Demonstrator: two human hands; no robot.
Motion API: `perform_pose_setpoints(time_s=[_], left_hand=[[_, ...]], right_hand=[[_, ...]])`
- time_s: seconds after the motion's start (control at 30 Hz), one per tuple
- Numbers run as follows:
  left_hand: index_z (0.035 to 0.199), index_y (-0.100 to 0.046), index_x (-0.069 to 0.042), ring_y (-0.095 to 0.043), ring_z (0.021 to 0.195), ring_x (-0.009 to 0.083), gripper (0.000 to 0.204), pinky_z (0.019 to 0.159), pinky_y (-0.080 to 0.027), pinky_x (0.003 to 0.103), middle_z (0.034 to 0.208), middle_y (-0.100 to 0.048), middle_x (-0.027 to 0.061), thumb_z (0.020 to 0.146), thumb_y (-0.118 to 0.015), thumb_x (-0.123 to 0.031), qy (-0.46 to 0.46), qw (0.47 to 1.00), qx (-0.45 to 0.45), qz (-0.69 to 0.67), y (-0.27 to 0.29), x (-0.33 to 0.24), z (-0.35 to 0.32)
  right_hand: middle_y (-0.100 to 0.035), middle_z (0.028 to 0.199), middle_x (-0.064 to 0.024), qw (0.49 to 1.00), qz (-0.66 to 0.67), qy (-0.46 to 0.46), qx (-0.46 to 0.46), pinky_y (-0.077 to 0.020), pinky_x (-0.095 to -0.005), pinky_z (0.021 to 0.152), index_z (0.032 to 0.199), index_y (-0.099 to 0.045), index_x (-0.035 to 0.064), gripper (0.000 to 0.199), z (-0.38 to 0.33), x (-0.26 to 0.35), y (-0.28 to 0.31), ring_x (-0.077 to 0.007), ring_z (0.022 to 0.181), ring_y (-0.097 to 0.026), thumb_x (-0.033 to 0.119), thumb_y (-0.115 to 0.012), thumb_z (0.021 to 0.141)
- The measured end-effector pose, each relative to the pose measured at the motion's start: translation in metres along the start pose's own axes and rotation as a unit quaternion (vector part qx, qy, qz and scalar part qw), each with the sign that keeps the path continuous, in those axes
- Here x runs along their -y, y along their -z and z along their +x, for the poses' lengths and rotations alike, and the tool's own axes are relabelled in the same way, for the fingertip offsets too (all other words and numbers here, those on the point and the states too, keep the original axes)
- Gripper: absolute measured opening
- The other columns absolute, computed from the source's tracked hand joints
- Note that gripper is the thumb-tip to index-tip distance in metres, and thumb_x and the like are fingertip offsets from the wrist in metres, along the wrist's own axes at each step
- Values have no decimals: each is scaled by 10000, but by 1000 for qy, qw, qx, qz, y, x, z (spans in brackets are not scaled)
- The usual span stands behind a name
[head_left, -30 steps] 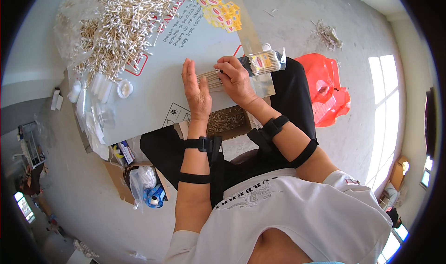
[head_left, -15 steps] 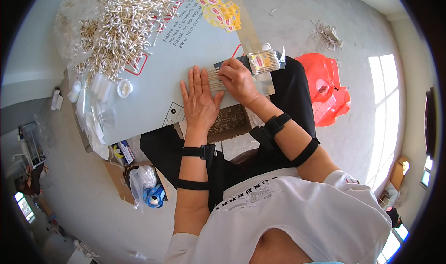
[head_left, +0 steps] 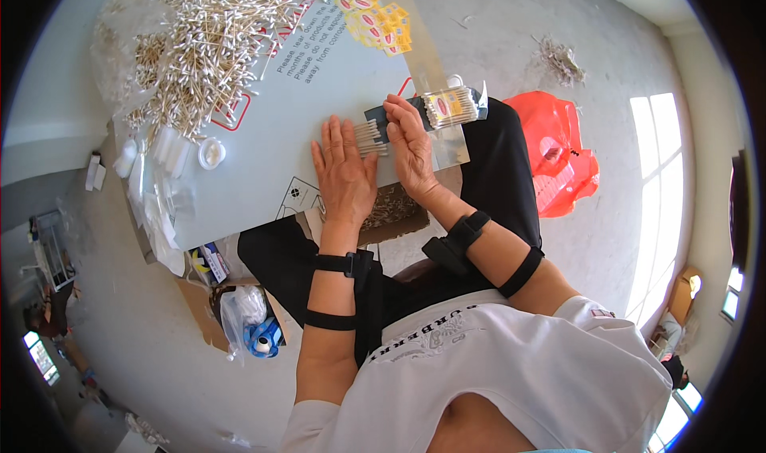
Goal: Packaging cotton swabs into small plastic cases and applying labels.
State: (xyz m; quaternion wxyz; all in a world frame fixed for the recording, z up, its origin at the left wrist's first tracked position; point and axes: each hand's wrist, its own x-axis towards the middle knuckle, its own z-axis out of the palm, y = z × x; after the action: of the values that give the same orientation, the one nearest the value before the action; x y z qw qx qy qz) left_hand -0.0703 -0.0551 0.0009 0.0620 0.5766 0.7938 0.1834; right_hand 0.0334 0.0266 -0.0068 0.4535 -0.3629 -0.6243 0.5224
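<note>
Saw left hand (head_left: 345, 174) flat, open, right hand (head_left: 409, 143) edge-on, squaring small bundle of white cotton swabs (head_left: 369, 138) on pale grey board (head_left: 263, 174) (neither gripped it); judged next: pinch bundle evenly.

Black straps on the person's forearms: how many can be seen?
4. Left forearm: one at the wrist, one nearer the elbow. Right forearm: one at the wrist, one nearer the elbow. Others could be hidden underneath.

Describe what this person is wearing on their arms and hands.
Both hands are bare: the left hand shows a thin ring on one finger, the right hand none visible. Each forearm carries two black straps, one at the wrist holding a small black box and one nearer the elbow. The short white sleeves end above the elbows.
</note>
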Motion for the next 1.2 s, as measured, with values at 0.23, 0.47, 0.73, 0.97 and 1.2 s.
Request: perform_pose_setpoints(time_s=[0.23, 0.47, 0.73, 0.97, 1.2], left_hand=[[1469, -303, 12, -267, 1428, 311, 561, 1164, -214, 401, 1532, -291, 192, 1016, -441, -288, 69, 881, -173, -435, -7, 7, 20], [1459, -356, -4, -305, 1411, 247, 497, 1166, -224, 392, 1523, -337, 141, 1023, -418, -234, 89, 811, -197, -543, -12, -2, 22], [1497, -259, -22, -216, 1454, 320, 738, 1178, -149, 501, 1565, -241, 162, 917, -582, -342, -36, 999, -7, -20, 7, 7, -2], [1504, -243, -32, -178, 1469, 302, 785, 1183, -100, 519, 1574, -224, 160, 902, -590, -398, -28, 998, 48, 22, 6, 3, -4], [1501, -249, -27, -179, 1469, 298, 778, 1183, -99, 516, 1575, -223, 155, 906, -589, -394, -28, 998, 41, 25, 4, 3, -5]], right_hand=[[-437, 1420, -118, 998, 48, 11, -29, -357, -294, 1081, 1301, -514, -26, 313, 0, -9, -19, -186, 1288, -436, 43, -431, 1008], [-482, 1373, -105, 986, 160, -45, -14, -393, -285, 1060, 1265, -542, -29, 288, 14, -13, -20, -171, 1241, -479, 35, -449, 1000], [-604, 792, -103, 984, -167, 2, 61, -498, -353, 634, 823, -634, 42, 40, 20, 8, 30, -283, 705, -616, 17, -657, 801], [-575, 787, -77, 938, -293, 106, 149, -497, -420, 618, 796, -626, 67, 43, 22, 7, 30, -312, 753, -620, 90, -661, 787], [-585, 818, -107, 897, -378, 147, 174, -505, -424, 664, 836, -579, 56, 59, 24, 0, 24, -323, 799, -619, 86, -624, 814]])
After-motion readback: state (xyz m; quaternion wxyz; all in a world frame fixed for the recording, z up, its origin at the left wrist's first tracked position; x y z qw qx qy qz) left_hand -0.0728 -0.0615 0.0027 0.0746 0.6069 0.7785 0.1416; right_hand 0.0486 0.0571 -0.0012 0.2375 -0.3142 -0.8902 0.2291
